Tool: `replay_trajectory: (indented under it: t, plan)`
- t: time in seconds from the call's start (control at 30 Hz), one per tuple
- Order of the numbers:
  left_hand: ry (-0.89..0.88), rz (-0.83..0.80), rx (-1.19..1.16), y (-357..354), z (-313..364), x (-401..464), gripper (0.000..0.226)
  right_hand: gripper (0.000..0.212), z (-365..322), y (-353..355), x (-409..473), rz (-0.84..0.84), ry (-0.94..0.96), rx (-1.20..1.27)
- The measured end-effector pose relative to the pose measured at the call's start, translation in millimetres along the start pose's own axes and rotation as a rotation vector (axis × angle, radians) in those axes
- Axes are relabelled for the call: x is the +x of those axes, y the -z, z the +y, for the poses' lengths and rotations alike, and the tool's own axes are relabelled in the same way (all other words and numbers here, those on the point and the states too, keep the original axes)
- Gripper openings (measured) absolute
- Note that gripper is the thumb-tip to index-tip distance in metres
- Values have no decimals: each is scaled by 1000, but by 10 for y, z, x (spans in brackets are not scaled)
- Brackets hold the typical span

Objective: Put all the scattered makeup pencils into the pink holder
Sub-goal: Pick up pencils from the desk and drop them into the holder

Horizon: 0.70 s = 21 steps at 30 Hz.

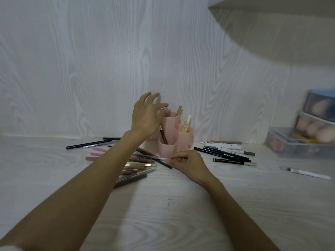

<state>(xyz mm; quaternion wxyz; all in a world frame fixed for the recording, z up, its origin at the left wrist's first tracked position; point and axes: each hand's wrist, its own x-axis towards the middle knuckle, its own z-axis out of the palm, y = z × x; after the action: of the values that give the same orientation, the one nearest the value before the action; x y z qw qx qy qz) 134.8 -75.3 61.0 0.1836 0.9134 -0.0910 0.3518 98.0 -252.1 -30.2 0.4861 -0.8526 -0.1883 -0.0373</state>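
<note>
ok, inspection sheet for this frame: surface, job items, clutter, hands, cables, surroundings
Surface: pale wood-grain desk.
Job's things: pink holder holds a few pencils; loose piles to its left and right.
Clutter: clear boxes of sponges; white brush.
Grippers: left hand open, at the holder; right hand pinching a thin pencil.
Cables: nothing seen.
Surroundings: wood-grain wall; shelf overhead.
</note>
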Motion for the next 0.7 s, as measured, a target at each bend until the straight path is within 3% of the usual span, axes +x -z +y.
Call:
replay_trajectory:
  t: [0.13,0.27,0.43,0.57,0.7]
  plan:
    - [92,124,-151,213,-222,-413,37,9,4,4,6,4,-1,34]
    - [197,-160,-343,503,-571,-1021,22,8,-53,18,-14,11,-26,81]
    - [62,-365,-138,661,-601,-1565,63,11,-111,47,-50,33,-44,150]
    - [82,-354,-120,688,-703,-1624,49,20,-170,37,-78,61,-75,151]
    - [116,-360,-133,657,-750,-1642,35,9,-412,93,-84,105,26,159]
